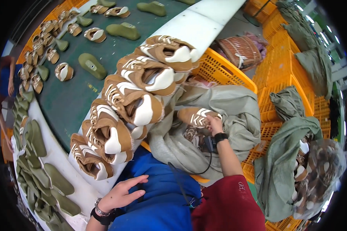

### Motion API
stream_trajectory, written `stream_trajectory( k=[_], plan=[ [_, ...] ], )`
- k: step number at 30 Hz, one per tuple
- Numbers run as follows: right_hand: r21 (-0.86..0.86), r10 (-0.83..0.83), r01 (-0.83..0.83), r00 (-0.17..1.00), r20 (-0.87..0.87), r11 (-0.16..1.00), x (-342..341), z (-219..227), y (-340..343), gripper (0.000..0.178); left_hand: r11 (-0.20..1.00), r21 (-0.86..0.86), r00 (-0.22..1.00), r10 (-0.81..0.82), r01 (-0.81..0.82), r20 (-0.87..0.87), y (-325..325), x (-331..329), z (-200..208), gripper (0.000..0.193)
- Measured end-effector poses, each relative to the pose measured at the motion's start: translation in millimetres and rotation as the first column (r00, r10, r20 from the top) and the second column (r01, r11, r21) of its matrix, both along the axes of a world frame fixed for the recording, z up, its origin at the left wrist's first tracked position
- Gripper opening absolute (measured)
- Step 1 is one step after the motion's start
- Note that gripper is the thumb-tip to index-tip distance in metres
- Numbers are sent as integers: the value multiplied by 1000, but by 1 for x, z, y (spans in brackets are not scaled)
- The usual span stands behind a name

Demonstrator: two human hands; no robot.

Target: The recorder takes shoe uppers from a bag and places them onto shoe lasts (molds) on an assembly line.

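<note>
My right hand (215,126) grips a tan shoe upper (192,116) with white laces by its end, over a grey woven sack (235,102). Under it, inside the sack, more shoe uppers (192,136) show in part. The sack lines a yellow plastic crate (243,80). Above my blue-clad lap, my left hand (123,194) holds nothing, its fingers and thumb spread. A row of tan and white shoe uppers (144,107) lies on the white ledge to the left, close beside the sack, in overlapping stacks.
A green belt (71,111) carries scattered uppers and olive shoe lasts (92,66). Many lasts (58,179) crowd the near-left ledge. Yellow crates (279,57) stack up on the right, near a plastic bag of uppers (320,173). Another person's arm (10,82) is at the far left.
</note>
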State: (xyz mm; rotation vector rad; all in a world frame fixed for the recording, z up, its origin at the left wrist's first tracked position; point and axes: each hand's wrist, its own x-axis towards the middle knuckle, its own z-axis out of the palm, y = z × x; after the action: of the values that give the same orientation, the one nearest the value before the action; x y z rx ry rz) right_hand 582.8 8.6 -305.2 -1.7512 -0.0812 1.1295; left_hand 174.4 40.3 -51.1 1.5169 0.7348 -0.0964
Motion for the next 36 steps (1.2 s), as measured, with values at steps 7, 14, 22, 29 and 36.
stream_trajectory(
  k=[7,14,22,29,36],
  plan=[
    [296,143,298,444,-885,907,-60,171,-44,22,860,510,981,-104,4,167,3,52,5,64],
    [561,503,81,352,-789,824,-171,214,-44,44,502,857,958,-171,-117,231,-3,64,26,95],
    [611,805,-602,584,-101,514,-128,192,-55,40,835,547,980,-46,-67,192,-12,48,22,91],
    [275,583,-528,793,-179,803,-47,154,-27,31,861,-266,876,-332,433,350,0,37,-40,108],
    [-620,959,-736,160,233,274,-20,-104,-56,28,773,-625,980,187,-104,68,-10,9,-75,80]
  ],
)
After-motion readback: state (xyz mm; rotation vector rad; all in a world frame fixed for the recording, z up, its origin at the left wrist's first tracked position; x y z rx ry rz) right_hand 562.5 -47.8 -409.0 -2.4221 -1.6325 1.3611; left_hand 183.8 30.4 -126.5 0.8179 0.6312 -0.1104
